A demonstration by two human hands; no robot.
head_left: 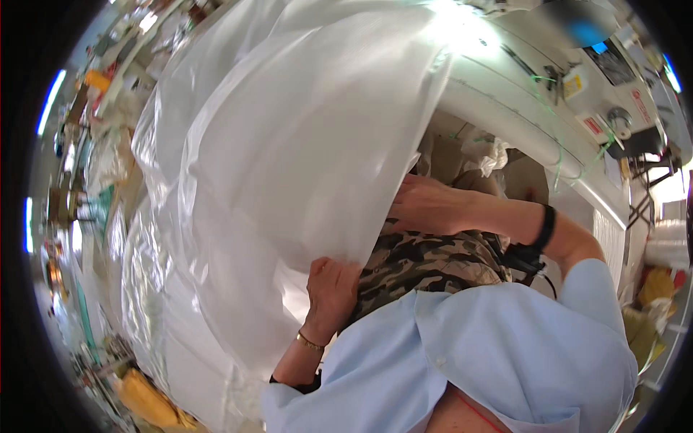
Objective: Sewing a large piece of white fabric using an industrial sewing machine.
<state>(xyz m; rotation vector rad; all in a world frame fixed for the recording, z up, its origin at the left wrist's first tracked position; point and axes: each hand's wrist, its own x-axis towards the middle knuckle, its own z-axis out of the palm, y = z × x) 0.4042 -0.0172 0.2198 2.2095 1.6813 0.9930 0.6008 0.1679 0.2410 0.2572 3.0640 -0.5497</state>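
left hand (333,292) is curled tight, gripping the edge of a large white plastic sheet (289,151) near its lower right corner. right hand (426,207) lies farther up by the same edge, palm down, its fingertips partly hidden there; whether it holds anything i cannot tell. the sheet spreads in loose, shiny folds from the person's lap up and away to the left, its right edge slanting up to a bright glare (462,32). beneath the hands are camouflage trousers (426,260), and nearer still a light blue shirt (505,332). a thin bracelet (310,340) circles the left wrist, a black band (546,227) the right. beyond the right hand stands a white table (505,119) with a sewing machine (621,112) on it, green threads (557,141) hanging over its near side. at the lower left sits a yellow bundle (148,398).
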